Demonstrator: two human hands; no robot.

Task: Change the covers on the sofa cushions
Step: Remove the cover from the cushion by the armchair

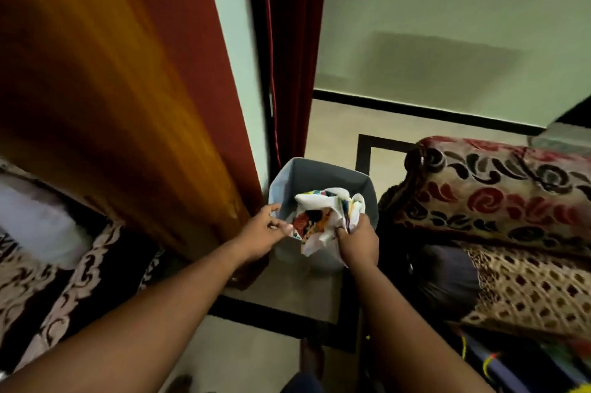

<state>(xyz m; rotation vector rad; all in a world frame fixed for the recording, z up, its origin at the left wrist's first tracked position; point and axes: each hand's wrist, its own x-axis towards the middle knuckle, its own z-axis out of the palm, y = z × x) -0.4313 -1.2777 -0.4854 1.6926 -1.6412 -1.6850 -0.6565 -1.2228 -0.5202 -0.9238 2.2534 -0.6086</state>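
So, still somewhere mid-job by the look of it. Nearest the bottom of the frame, just two bare forearms reaching up toward the centre. Right hand (pixel 357 244) curled tight round a bunched white cloth with a colourful print (pixel 323 216), most likely a cushion cover, held right at the mouth of the grey bin (pixel 319 172) in the middle of the frame. Left hand (pixel 263 233) hovering at the bin's left rim, fingers loosely bent, thumb and fingertips near the cloth's edge; can't tell if actually pinching it. Hard to say whether going in or coming out of the bin, either. At the left edge, a bare white cushion (pixel 38 219) lying on a dark patterned sofa (pixel 80 268), so probably one cover off and nothing fresh on it yet. Right of centre, floral throw over another sofa arm (pixel 499 197). Further up, orange curtain (pixel 105 72) upper left, maroon curtain (pixel 294 40) top centre, pale wall behind. Guessing the actual re-covering still left to do.
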